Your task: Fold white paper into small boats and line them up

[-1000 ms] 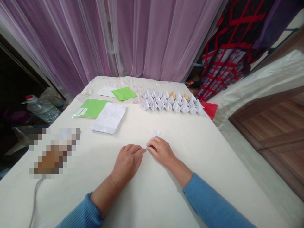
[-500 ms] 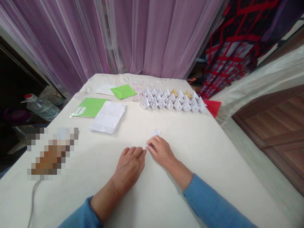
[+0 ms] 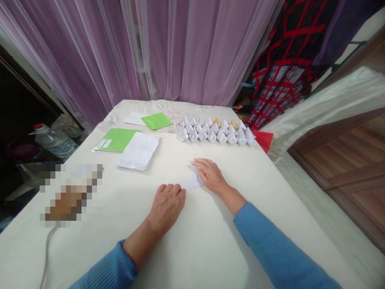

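A small folded white paper piece (image 3: 192, 181) lies on the cream table (image 3: 186, 241) in front of me. My right hand (image 3: 210, 175) rests flat on its right side, fingers stretched along its edge, pressing it down. My left hand (image 3: 167, 202) lies palm down on the table with loosely curled fingers; its fingertips are at the paper's lower left corner. Both sleeves are blue.
Rows of several folded white paper boats (image 3: 215, 131) stand at the back, two yellowish ones among them, with a red sheet (image 3: 264, 139) beside. A stack of white sheets (image 3: 138, 151), a green pad (image 3: 116, 139) and a green sheet (image 3: 156, 120) lie back left. A blurred patch (image 3: 70, 192) sits left.
My right hand slid forward and to the right over the folded paper, uncovering more of it. My left hand stayed almost where it was.
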`<state>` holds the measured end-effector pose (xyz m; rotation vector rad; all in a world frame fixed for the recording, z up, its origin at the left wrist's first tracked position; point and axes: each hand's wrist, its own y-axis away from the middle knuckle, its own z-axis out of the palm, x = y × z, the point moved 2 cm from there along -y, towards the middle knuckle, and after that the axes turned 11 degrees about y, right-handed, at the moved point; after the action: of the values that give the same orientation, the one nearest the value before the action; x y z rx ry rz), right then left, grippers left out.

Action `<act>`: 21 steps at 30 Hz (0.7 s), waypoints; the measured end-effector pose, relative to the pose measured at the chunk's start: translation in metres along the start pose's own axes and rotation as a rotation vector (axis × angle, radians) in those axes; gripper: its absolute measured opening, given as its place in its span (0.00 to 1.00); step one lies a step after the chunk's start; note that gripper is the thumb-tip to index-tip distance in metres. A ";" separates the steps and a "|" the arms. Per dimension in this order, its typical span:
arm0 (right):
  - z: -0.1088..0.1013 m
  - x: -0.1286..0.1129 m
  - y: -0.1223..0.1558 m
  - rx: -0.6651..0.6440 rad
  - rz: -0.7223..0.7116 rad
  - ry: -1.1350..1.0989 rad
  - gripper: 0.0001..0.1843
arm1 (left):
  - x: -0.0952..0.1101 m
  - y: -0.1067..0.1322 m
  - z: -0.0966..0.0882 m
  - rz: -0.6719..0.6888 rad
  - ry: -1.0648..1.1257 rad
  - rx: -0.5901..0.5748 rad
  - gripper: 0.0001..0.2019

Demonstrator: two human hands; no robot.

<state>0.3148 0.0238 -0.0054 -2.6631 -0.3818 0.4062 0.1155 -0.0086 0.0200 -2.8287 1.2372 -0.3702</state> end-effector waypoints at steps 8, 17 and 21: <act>-0.004 0.024 -0.044 -0.373 -0.153 0.005 0.11 | -0.008 -0.010 0.004 0.090 -0.030 0.068 0.09; -0.032 0.041 0.005 -0.407 -0.015 -0.094 0.14 | -0.021 -0.045 -0.005 0.209 -0.090 -0.023 0.08; -0.043 0.032 0.038 -0.404 0.120 -0.273 0.24 | -0.022 -0.061 -0.008 0.197 -0.101 -0.055 0.09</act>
<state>0.3661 -0.0149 0.0079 -3.0395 -0.4244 0.8113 0.1431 0.0500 0.0312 -2.6973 1.5085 -0.1862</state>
